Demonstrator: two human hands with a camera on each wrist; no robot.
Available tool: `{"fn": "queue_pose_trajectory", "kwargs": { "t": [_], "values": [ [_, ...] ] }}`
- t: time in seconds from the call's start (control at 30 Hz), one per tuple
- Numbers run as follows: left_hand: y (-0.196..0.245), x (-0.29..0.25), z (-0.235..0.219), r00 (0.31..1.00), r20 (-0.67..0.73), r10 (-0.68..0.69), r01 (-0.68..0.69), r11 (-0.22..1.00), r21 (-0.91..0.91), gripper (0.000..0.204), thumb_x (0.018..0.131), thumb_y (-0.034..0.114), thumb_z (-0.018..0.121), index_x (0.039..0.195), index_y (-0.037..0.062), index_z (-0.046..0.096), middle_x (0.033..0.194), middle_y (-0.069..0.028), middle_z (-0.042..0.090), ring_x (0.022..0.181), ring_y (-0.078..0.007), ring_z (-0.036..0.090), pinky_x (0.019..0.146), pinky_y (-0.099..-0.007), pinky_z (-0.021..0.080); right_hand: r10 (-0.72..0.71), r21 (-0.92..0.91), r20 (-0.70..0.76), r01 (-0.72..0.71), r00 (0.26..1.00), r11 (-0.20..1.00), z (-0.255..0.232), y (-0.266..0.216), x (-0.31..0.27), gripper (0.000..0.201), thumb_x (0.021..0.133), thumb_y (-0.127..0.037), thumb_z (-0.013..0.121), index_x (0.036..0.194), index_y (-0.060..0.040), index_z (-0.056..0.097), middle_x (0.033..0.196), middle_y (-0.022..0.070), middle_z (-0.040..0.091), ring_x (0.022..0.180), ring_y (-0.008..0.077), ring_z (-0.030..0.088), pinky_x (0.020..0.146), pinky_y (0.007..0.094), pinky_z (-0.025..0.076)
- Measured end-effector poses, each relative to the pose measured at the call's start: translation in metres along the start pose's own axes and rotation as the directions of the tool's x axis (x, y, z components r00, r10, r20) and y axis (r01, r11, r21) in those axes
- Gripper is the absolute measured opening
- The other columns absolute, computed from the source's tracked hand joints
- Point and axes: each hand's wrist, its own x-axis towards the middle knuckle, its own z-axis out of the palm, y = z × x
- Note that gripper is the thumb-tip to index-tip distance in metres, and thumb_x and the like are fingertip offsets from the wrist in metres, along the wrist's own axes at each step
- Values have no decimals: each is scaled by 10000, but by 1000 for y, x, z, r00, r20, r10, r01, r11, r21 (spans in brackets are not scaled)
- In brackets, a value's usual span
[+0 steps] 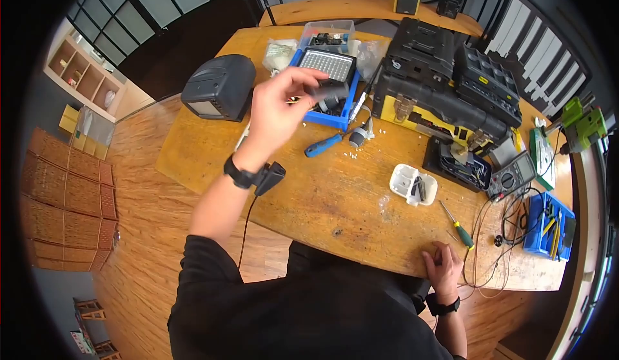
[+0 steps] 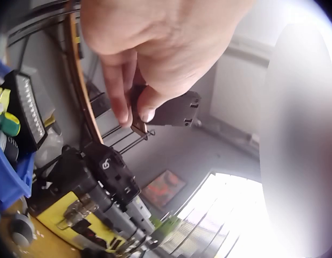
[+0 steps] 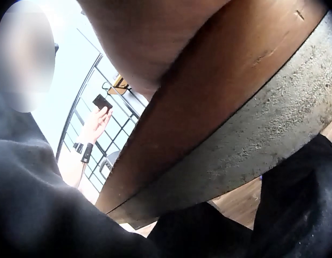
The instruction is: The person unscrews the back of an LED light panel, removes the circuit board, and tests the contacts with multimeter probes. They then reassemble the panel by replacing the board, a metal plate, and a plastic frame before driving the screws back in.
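Observation:
My left hand [image 1: 276, 107] is raised over the left part of the workbench and pinches a flat black rectangular piece [image 1: 333, 93] between thumb and fingers. In the left wrist view the black piece [image 2: 177, 110] shows small cut-outs along one end; its exact kind I cannot tell. Beneath it in the head view lies a blue tray [image 1: 325, 122] of parts with a panel of small lights [image 1: 325, 63]. My right hand [image 1: 445, 268] rests at the bench's front edge, fingers loosely bent, holding nothing. Near it lies a green-and-yellow screwdriver [image 1: 463, 233].
A blue-handled tool [image 1: 324, 146] and a small grey cylindrical part [image 1: 358, 137] lie mid-bench. Right of them stands an open white case [image 1: 403, 178] with small dark pieces. A black-and-yellow toolbox [image 1: 422, 70], a multimeter [image 1: 512, 176] and loose cables occupy the right; a small monitor [image 1: 222, 86] stands left.

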Motion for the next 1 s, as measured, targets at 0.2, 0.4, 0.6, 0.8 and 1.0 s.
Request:
{"fn": "queue_pose_trajectory", "kwargs": {
  "t": [0.2, 0.4, 0.6, 0.8, 1.0],
  "values": [
    [68, -39, 50, 733, 135, 667, -643, 614, 458, 282, 783, -98, 786, 1054, -31, 742, 1227, -222, 770, 1060, -394, 796, 786, -415, 679, -44, 69, 0, 44, 999, 997, -7, 2, -1, 362, 835, -152, 927, 1108, -45, 715, 720, 53, 550, 637, 250, 584, 593, 402, 488],
    [106, -56, 99, 718, 198, 668, -672, 590, 447, 330, 770, -121, 762, 1082, -18, 736, 1252, -226, 761, 1038, -419, 798, 799, -430, 681, -78, 148, -15, 80, 997, 986, -12, 7, -2, 367, 856, -157, 920, 1135, -28, 719, 748, 60, 586, 683, 253, 627, 625, 396, 524],
    [120, -60, 152, 751, 247, 612, -655, 647, 391, 339, 757, -109, 767, 1083, -20, 754, 1175, -194, 786, 970, -375, 796, 779, -423, 665, -2, 406, -61, 27, 998, 913, -19, 13, -4, 384, 871, -75, 907, 1196, -17, 711, 853, 89, 663, 756, 240, 681, 633, 361, 552],
    [128, -93, 219, 899, 409, 156, -257, 945, 204, 336, 900, 73, 874, 1198, -19, 751, 966, -124, 789, 788, -269, 746, 716, -358, 587, 116, 619, -255, 70, 960, 782, -63, -3, 21, 562, 887, -27, 893, 1388, 12, 643, 1045, 101, 744, 850, 214, 720, 701, 313, 574],
    [122, -132, 257, 643, 593, -485, 718, 652, -244, 336, 1080, 163, 753, 1322, -66, 709, 1015, -65, 786, 810, -102, 708, 741, -271, 574, 328, 891, 140, -263, 934, 370, -78, 17, 33, 363, 1052, -12, 739, 1393, 47, 629, 930, 48, 738, 866, 100, 713, 822, 257, 597]
  ]
}}
